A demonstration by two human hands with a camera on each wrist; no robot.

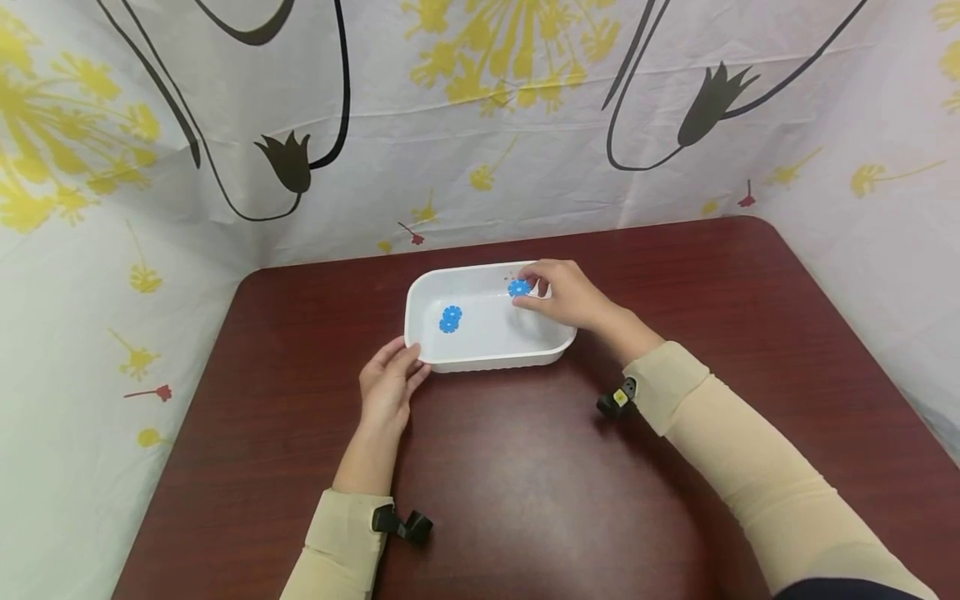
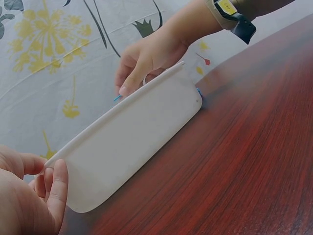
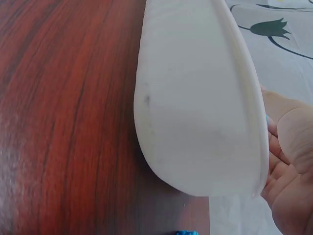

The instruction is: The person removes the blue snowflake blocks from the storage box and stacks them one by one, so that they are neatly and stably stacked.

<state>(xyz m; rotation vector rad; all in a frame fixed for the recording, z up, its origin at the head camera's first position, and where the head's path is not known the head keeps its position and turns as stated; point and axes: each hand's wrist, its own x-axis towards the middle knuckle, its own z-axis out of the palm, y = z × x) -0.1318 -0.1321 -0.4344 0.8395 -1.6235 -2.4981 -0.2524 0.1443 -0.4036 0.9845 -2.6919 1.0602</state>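
Right hand: the right hand (image 1: 567,293) reaches over the far right corner of the tray, thumb and fingertips pinched on a blue flower-shaped piece (image 1: 519,288).
Held piece: it is held at the tray's far right inner corner, its flat face turned up towards the head camera; whether it touches the tray floor cannot be told.
Left hand: the left hand (image 1: 387,385) lies on the table with fingers straight and relaxed, fingertips touching the tray's near left corner; it grips nothing.
Tray: the white tray (image 1: 480,360) is a shallow rounded rectangle standing flat on the table, its long axis running left to right, slightly skewed so the right end sits farther from the person.
Tray contents: two more blue flower pieces (image 1: 450,318) lie overlapping on the floor of the left half, well apart from the held one.
Table: dark red wood-grain table (image 1: 540,483).
Surround: white cloth with yellow flower print (image 1: 487,108) hangs behind and on both sides.
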